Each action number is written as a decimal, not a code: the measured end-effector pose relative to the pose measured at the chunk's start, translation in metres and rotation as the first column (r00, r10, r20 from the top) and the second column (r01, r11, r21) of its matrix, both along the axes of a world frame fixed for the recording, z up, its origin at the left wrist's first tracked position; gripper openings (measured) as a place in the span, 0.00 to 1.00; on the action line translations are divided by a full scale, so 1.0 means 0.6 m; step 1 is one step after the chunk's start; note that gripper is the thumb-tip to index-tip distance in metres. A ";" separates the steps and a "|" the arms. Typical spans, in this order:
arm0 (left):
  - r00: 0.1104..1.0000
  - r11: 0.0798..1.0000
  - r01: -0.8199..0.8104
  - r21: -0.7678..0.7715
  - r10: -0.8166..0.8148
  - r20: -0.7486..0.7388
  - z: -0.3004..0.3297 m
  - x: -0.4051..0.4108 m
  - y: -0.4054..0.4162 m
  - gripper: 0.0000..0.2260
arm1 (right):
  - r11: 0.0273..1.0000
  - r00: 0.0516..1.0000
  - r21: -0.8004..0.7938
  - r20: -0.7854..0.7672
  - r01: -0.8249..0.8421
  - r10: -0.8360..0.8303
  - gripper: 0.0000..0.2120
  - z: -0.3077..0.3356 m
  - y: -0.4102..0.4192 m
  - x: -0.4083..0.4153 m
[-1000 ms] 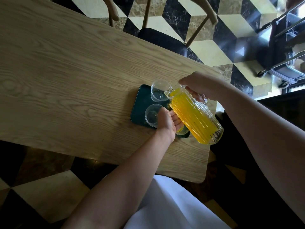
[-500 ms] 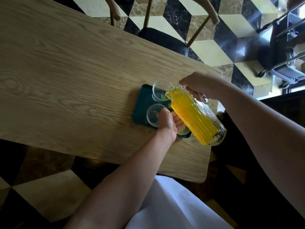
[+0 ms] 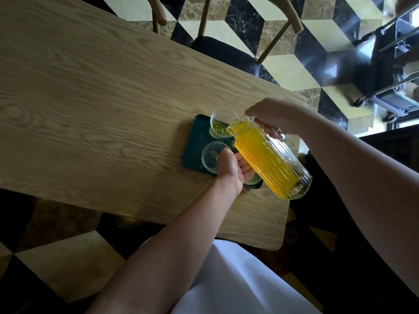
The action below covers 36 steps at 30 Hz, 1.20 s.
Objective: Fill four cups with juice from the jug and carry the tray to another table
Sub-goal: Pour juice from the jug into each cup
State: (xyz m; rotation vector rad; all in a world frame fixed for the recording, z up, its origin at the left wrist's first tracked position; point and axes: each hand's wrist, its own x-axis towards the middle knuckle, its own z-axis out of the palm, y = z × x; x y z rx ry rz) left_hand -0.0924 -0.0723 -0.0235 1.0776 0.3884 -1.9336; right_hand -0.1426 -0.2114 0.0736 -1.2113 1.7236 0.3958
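Observation:
A ribbed glass jug (image 3: 269, 158) of orange juice is tilted, its spout over the far glass cup (image 3: 219, 123), which holds a little juice. My right hand (image 3: 271, 115) grips the jug's handle. My left hand (image 3: 233, 168) supports the jug's underside with flat fingers, above the dark green tray (image 3: 195, 141). A near glass cup (image 3: 212, 157) stands on the tray without juice, just left of my left hand. Another cup (image 3: 252, 179) shows partly under my left hand and the jug.
The tray sits near the right end of a long wooden table (image 3: 90, 98). A wooden chair with a dark seat (image 3: 224, 51) stands at the far side. A metal cart (image 3: 390, 64) is at the upper right on the chequered floor.
The jug has tipped further toward the far cup, and juice now lies in the bottom of that cup. Both hands keep their hold.

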 end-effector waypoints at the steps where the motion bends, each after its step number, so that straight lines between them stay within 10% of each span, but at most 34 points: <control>1: 1.000 1.000 -0.002 -0.001 0.002 -0.001 0.000 0.001 0.000 0.23 | 1.000 1.000 0.006 -0.008 -0.001 0.001 0.23 0.000 -0.001 0.001; 36: 0.998 0.999 -0.044 0.015 0.045 -0.043 -0.005 0.002 -0.001 0.23 | 0.998 0.996 0.025 -0.064 -0.064 0.066 0.23 -0.007 -0.011 0.016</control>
